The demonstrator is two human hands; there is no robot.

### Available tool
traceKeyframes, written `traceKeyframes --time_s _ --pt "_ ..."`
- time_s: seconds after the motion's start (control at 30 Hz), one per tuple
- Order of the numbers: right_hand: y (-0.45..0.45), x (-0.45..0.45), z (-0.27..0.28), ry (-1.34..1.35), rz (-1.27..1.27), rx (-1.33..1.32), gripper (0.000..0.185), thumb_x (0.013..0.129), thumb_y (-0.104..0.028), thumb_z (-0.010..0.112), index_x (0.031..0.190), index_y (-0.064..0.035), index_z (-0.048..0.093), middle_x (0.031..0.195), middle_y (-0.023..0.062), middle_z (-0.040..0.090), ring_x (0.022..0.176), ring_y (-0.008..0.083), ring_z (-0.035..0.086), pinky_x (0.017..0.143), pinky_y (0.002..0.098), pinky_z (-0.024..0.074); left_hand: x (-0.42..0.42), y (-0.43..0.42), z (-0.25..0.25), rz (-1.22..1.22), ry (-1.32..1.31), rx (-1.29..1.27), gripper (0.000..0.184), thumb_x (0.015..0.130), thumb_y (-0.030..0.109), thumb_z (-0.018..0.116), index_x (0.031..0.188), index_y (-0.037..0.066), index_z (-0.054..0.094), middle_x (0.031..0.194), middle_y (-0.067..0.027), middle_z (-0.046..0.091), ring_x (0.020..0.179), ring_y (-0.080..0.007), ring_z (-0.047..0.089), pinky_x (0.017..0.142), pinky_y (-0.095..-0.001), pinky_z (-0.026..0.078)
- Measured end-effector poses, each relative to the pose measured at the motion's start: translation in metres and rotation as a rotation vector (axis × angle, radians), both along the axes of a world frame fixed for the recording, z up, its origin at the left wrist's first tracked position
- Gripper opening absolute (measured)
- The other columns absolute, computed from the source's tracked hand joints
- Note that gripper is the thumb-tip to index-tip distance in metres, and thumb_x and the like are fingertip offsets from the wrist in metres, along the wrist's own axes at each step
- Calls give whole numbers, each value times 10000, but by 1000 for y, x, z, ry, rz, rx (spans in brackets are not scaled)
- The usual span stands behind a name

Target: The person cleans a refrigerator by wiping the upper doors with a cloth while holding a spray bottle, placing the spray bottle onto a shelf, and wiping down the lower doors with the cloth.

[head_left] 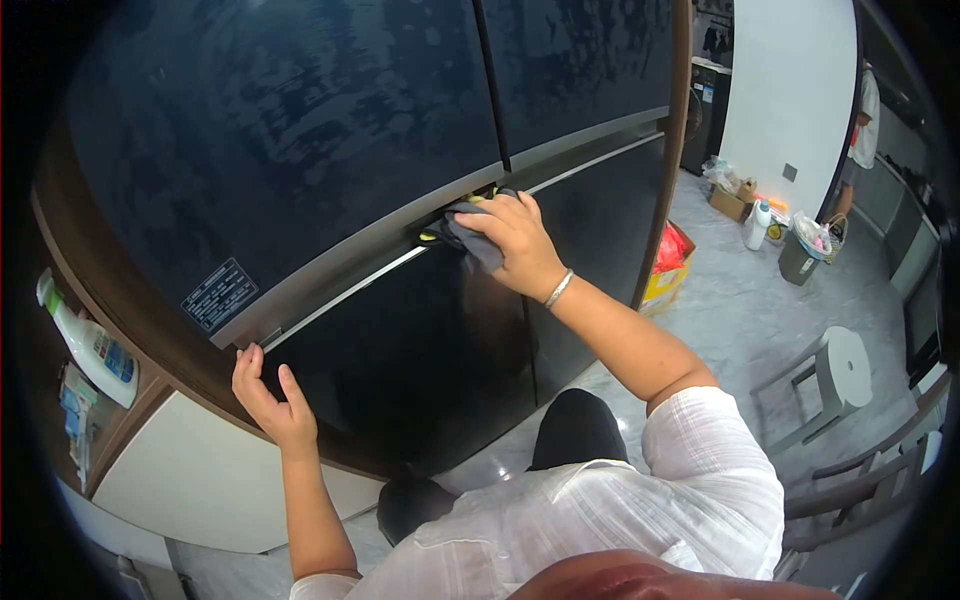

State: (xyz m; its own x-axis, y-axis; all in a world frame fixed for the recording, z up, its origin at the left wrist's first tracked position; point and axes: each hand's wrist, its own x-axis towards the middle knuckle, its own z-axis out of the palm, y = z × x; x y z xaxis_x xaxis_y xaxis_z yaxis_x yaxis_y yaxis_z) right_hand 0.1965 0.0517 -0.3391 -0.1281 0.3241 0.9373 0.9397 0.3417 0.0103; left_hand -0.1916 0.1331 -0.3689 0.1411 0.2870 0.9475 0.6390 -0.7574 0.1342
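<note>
The left hand [275, 405] is raised, fingers uncurled and empty, fingertips near the lower left corner of the glossy dark-blue upper doors [330, 130]. The right arm is extended forward, elbow slightly bent, palm down; a bunched dark-grey cloth with yellow-green edging [472, 238] is grasped in the curled fingers of the right hand [520, 248]. The cloth is held at the metallic handle groove [340, 283], its long axis roughly along it, one yellow-green end pointed left

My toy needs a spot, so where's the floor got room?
The floor between the yellow box, stool and bin looks bare. By the white wall it's crowded: brown box, bottle and bin stand close together.
</note>
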Motion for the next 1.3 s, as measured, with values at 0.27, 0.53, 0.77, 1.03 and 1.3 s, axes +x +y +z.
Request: traceKeyframes --time_s 0.27,0.53,0.77,1.03,1.3 --pt "9 -2 8 32 -37 43 433 691 -59 716 1114 -125 651 1037 70 640 1018 307 580 1014 446 368 43 -23 20 -60 214 26 409 937 155 629 1326 39 572 1384 -155 573 1344 -359 481 1187 -555 219" --pt "15 -2 7 -3 -45 105 392 703 -71 705 1087 -113 642 1004 71 626 973 310 568 960 452 372 69 -17 27 -13 306 -35 535 943 323 632 1395 51 542 1334 -129 589 1294 -314 494 1150 -549 225" --pt "14 -5 7 23 -36 106 318 757 -80 694 1069 -118 645 979 63 615 972 302 566 958 448 369 70 -18 25 -31 292 -33 545 947 335 632 1408 58 546 1328 -156 581 1300 -315 491 1160 -551 210" --pt "11 -11 3 93 -46 102 389 682 -36 708 1062 -109 673 1039 85 655 1024 311 597 997 461 395 69 -16 23 -46 277 -39 560 926 309 661 1411 59 535 1340 -132 585 1303 -319 489 1165 -558 205" --pt "-54 -17 -55 857 405 -403 369 793 12 624 1150 -52 687 1133 64 694 1055 166 650 954 314 500 70 -21 27 -42 279 -40 570 905 302 689 1398 58 540 1329 -126 590 1298 -322 492 1154 -555 218"
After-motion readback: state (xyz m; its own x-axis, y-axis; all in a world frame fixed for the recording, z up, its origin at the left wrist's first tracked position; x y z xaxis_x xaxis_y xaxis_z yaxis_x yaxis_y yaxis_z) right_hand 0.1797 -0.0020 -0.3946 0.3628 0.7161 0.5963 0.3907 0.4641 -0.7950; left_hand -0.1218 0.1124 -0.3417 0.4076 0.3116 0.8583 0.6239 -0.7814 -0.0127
